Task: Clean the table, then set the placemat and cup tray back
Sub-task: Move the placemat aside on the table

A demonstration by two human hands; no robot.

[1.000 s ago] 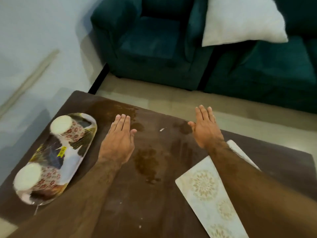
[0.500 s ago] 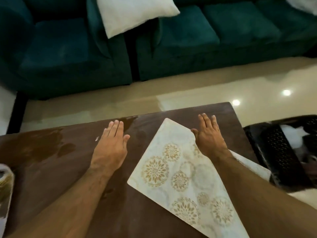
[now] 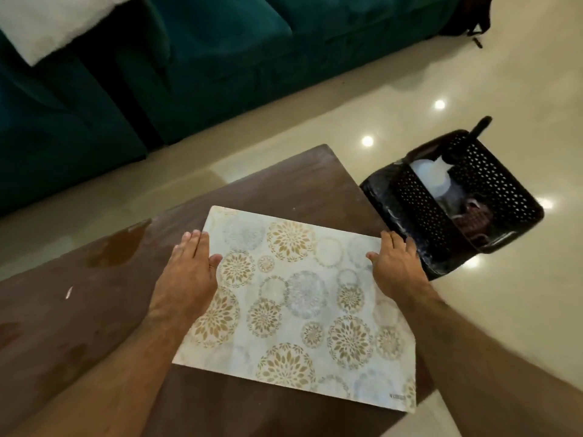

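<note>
A pale placemat (image 3: 299, 304) with gold and grey flower circles lies flat on the dark brown table (image 3: 94, 316), near its right end. My left hand (image 3: 189, 272) is at the mat's left edge, fingers straight, thumb lying on the mat. My right hand (image 3: 396, 266) is at the mat's right edge, fingers straight too, thumb on the mat. The cup tray is out of view.
Wet patches (image 3: 116, 247) and a small white scrap (image 3: 68, 292) mark the table's left part. A black perforated basket (image 3: 454, 197) with a white bottle stands on the shiny floor to the right. A teal sofa (image 3: 189, 64) with a white cushion (image 3: 47, 23) runs along the back.
The view has swung right, so the cup tray has left the frame. Both hands moved from the bare tabletop to the placemat's left and right edges.
</note>
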